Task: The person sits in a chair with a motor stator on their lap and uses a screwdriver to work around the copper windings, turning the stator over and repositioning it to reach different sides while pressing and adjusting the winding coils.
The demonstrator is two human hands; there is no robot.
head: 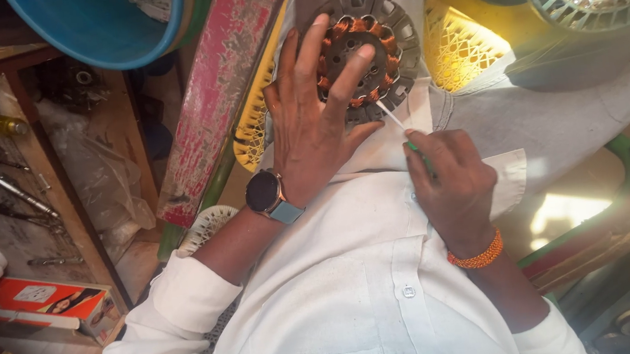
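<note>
Head view: left hand [309, 123] steadies ribbed copper-wound stator [364, 51]; right hand [448, 178] pinches thin stick [393, 118].

Warm daylight from my right.
Glare washes my white cotton shirt [356, 274]; the wooden shelf [59, 188] at left sits dimmer, edges slightly soft.

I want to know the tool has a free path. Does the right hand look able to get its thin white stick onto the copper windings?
Probably yes: the right hand holds the stick with its tip at the stator rim, while the left hand covers only the left side.
</note>
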